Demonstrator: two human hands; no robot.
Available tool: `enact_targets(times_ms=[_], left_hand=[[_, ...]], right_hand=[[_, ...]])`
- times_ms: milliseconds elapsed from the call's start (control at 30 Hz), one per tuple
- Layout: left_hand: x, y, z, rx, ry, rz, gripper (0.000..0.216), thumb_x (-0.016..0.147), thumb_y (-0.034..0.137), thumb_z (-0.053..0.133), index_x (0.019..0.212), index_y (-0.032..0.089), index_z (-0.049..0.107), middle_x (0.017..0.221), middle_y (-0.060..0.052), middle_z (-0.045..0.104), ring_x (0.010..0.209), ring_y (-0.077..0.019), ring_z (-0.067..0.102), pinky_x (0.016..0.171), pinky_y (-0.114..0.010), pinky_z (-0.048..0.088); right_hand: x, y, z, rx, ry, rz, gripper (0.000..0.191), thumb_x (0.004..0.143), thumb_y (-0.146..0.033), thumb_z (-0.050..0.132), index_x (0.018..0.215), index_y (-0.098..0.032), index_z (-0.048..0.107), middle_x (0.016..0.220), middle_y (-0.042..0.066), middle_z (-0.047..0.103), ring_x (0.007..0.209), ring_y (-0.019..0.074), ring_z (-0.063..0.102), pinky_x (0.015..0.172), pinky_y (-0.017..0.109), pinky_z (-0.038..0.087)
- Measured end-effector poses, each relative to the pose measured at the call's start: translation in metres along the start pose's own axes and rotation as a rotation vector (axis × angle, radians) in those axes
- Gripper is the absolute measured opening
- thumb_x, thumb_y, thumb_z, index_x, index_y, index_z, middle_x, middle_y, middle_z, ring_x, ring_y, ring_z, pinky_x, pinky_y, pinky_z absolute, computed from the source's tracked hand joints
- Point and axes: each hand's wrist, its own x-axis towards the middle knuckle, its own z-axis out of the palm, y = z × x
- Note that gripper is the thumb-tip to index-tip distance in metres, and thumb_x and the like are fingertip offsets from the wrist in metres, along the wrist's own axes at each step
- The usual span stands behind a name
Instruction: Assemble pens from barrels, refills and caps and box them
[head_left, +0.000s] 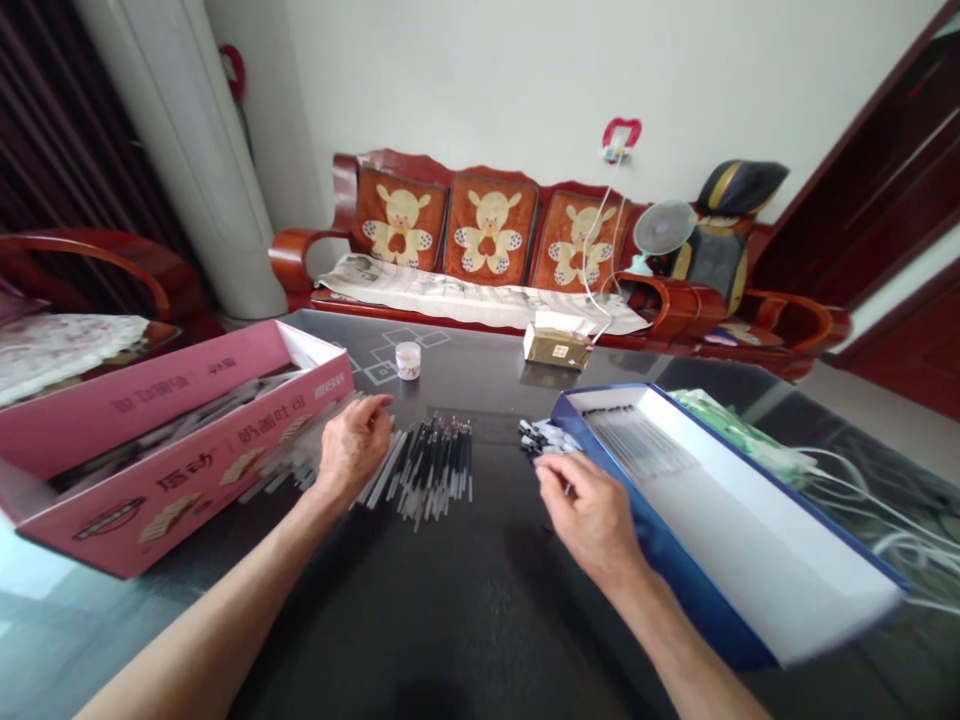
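Observation:
My left hand point(356, 440) is over the left side of a pile of thin sticks, its fingers curled in; what they hold, if anything, is hidden. The sticks point(435, 465) look like pen refills, black at the far part and pale or translucent towards me. More translucent tubes point(281, 465) lie left of that hand, beside the pink box. My right hand point(589, 505) is closed with thumb and forefinger together, and I cannot make out what is in it. Just beyond it lie small black and white pieces point(540, 437), like pen caps, partly covered by the hand.
A pink carton point(240, 430) with more sticks inside stands at the left. At the right, a blue-edged white box point(739, 540) holds a row of clear black-tipped sticks point(637, 440). A small round tub point(408, 360), a tissue box point(556, 347), a green packet point(742, 430) and white cables point(862, 490) lie farther out.

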Motion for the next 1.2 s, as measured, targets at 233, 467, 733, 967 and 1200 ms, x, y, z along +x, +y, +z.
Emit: enact_targets(times_ms=[233, 467, 733, 967, 1200], left_hand=[[-0.003, 0.002, -0.012, 0.391, -0.489, 0.148, 0.034, 0.082, 0.033, 0.047, 0.11, 0.022, 0.064, 0.099, -0.009, 0.065, 0.09, -0.023, 0.063, 0.077, -0.032, 0.049], [-0.012, 0.016, -0.012, 0.477, -0.552, 0.203, 0.03, 0.079, 0.018, 0.047, 0.103, 0.021, 0.064, 0.098, -0.012, 0.059, 0.097, -0.0273, 0.057, 0.075, -0.036, 0.05], [-0.025, 0.023, -0.004, 0.536, -0.511, 0.256, 0.025, 0.082, 0.016, 0.041, 0.096, 0.016, 0.061, 0.101, -0.015, 0.055, 0.099, -0.0286, 0.055, 0.076, -0.038, 0.049], [-0.028, 0.024, -0.001, 0.559, -0.667, 0.194, 0.031, 0.086, 0.014, 0.036, 0.11, 0.016, 0.055, 0.102, -0.015, 0.054, 0.097, -0.0275, 0.059, 0.078, -0.039, 0.047], [-0.027, 0.026, 0.0, 0.573, -0.663, 0.204, 0.034, 0.086, 0.011, 0.033, 0.111, 0.016, 0.056, 0.099, -0.016, 0.057, 0.094, -0.0288, 0.062, 0.077, -0.04, 0.047]], right_hand=[[-0.045, -0.01, 0.054, 0.117, -0.205, -0.006, 0.02, 0.09, -0.019, 0.044, 0.095, -0.02, 0.064, 0.085, 0.005, 0.064, 0.079, 0.0159, 0.062, 0.074, 0.026, 0.048], [-0.041, -0.008, 0.054, 0.097, -0.237, 0.028, 0.021, 0.091, -0.019, 0.043, 0.097, -0.021, 0.063, 0.088, 0.005, 0.063, 0.081, 0.0164, 0.062, 0.076, 0.026, 0.047], [-0.043, -0.009, 0.056, 0.051, -0.265, 0.022, 0.021, 0.091, -0.019, 0.043, 0.096, -0.021, 0.063, 0.087, 0.004, 0.062, 0.081, 0.016, 0.061, 0.074, 0.025, 0.046], [-0.042, -0.009, 0.055, 0.067, -0.265, 0.021, 0.021, 0.091, -0.019, 0.043, 0.096, -0.021, 0.063, 0.087, 0.004, 0.062, 0.081, 0.0162, 0.061, 0.074, 0.026, 0.046], [-0.036, -0.008, 0.056, 0.069, -0.245, 0.063, 0.023, 0.089, -0.017, 0.042, 0.099, -0.021, 0.063, 0.09, 0.005, 0.063, 0.083, 0.0163, 0.062, 0.076, 0.026, 0.048]])
